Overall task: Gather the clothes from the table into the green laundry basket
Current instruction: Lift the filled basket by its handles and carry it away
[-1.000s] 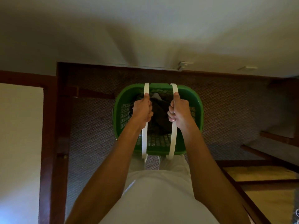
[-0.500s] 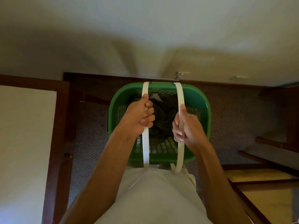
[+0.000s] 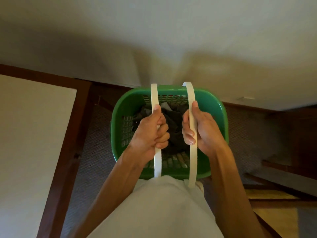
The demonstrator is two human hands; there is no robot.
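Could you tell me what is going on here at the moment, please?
A person is holding a green laundry basket in front of their body by its two white handles. The left hand grips the left handle, and the right hand grips the right handle. Dark clothes already lie inside the basket. It hangs above a carpet, close to a wall.

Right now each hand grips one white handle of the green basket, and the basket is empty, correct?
Not empty. The head view shows dark clothes in the green basket. The rest holds: left hand and right hand each grip one white handle.
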